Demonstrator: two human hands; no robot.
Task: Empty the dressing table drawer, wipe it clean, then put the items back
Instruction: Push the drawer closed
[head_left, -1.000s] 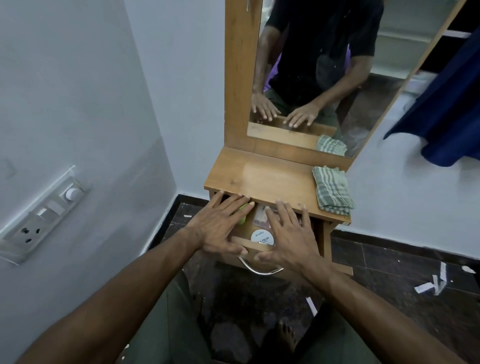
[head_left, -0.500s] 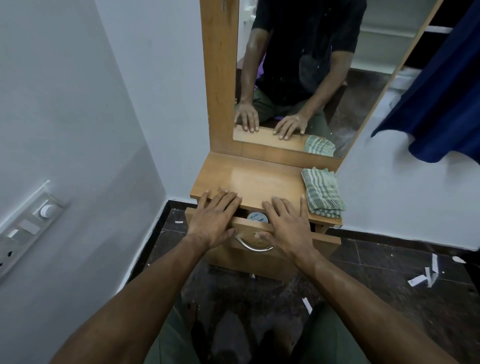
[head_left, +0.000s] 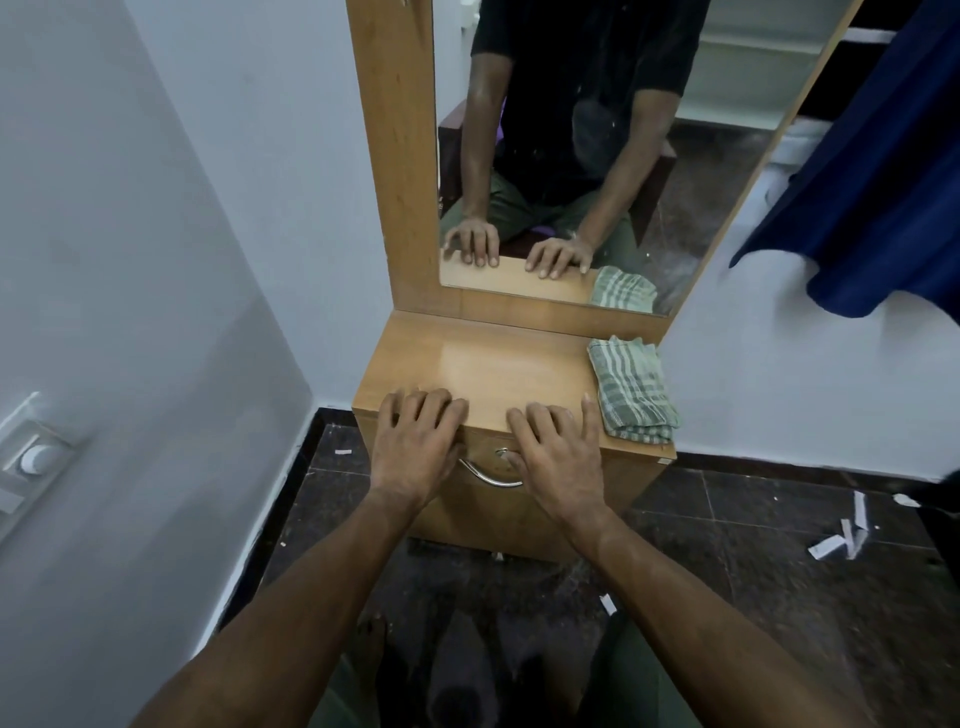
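Both grips lay flat and loose on the front edge of the wooden worktop (head_left: 498, 364), and neither one held anything. On the left hand (head_left: 415, 452) the fingers were spread over the edge, with the palm hanging down over the drawer front. Beside it, the right hand (head_left: 558, 457) did the same, with its thumb tucked down near the handle.

One drawer (head_left: 485, 457) sat under the worktop, pushed all the way in. Nothing inside it could be seen. Its one curved metal handle (head_left: 491, 475) showed between the two hands, but both ends were partly hidden by them.

One folded cloth (head_left: 631, 389) with green and white stripes lay on the right end of the worktop, just beside the right hand and not touching it.

One tall mirror (head_left: 571, 156) stood at the back in a wooden frame. It showed two arms, two hands and the cloth a second time. Its top was cut off.

One blue cloth (head_left: 878, 171) hung at the upper right, cut off by the edge. One switch panel (head_left: 31, 457) sat on the left wall, also cut off. About six small white paper scraps (head_left: 836, 538) lay on the dark floor (head_left: 753, 597). Part of one bare foot showed at the bottom, dim and hard to make out.
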